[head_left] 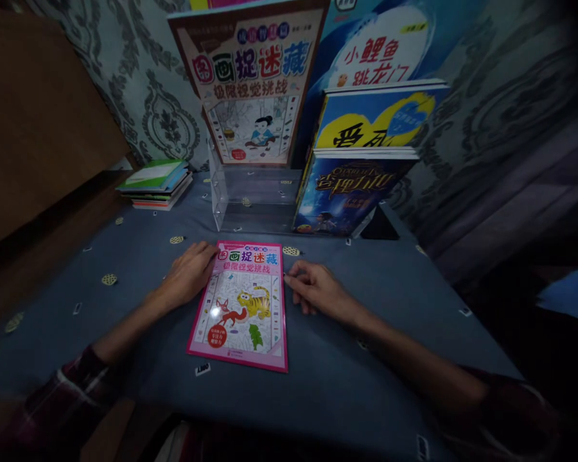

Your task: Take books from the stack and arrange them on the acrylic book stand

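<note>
A pink picture book (248, 301) lies flat on the dark blue tablecloth in front of me, its cover up, showing a fox and a yellow tiger. My left hand (192, 269) rests along the book's upper left edge, fingers stretched forward and fingertips at its corner. On the opposite side, my right hand (318, 287) is at the upper right edge, its fingers loosely bent and the thumb pointing towards the book. The right fingertips are very close to that edge; whether they touch it I cannot tell. Neither hand grips anything visible.
Just beyond the book stands a clear acrylic rack (255, 218). It holds a brown-covered picture book (250, 83), a dark blue book (347, 192), a yellow-and-blue book (376, 119) and a large teal book (390, 45). A stack of books (157, 183) sits at the back left.
</note>
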`<state>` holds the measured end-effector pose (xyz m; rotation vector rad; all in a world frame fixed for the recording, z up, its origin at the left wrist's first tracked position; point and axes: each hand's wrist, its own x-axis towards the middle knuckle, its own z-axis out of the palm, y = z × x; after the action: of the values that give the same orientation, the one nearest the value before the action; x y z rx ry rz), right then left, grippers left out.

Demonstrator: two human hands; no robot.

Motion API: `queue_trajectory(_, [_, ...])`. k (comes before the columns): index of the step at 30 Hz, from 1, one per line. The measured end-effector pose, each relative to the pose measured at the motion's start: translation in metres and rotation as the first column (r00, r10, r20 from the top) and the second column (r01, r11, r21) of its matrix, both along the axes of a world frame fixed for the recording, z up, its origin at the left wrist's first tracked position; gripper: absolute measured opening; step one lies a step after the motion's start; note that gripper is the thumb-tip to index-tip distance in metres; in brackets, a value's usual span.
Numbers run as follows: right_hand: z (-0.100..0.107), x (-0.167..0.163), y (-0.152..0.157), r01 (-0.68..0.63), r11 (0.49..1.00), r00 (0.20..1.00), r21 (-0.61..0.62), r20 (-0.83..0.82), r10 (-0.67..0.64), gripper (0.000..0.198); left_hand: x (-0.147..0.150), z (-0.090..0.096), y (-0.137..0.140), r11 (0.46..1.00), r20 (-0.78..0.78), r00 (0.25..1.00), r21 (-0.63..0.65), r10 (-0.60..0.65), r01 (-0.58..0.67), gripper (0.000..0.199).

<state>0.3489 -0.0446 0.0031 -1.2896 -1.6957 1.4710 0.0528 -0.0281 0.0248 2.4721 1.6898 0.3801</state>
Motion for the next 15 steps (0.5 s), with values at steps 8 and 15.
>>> queue_trajectory(8, [0.004, -0.059, 0.023, -0.276, 0.730, 0.944, 0.625, 0.317, 0.085, 0.032, 0.000, -0.025, 0.017, 0.990, 0.059, 0.995, 0.118, -0.083, 0.076, 0.032])
queue_trajectory(15, [-0.011, -0.100, 0.039, -0.459, 0.676, 0.846, 0.576, 0.517, 0.134, 0.055, 0.001, -0.035, 0.014, 0.986, 0.064, 0.996, 0.159, -0.068, 0.057, 0.033])
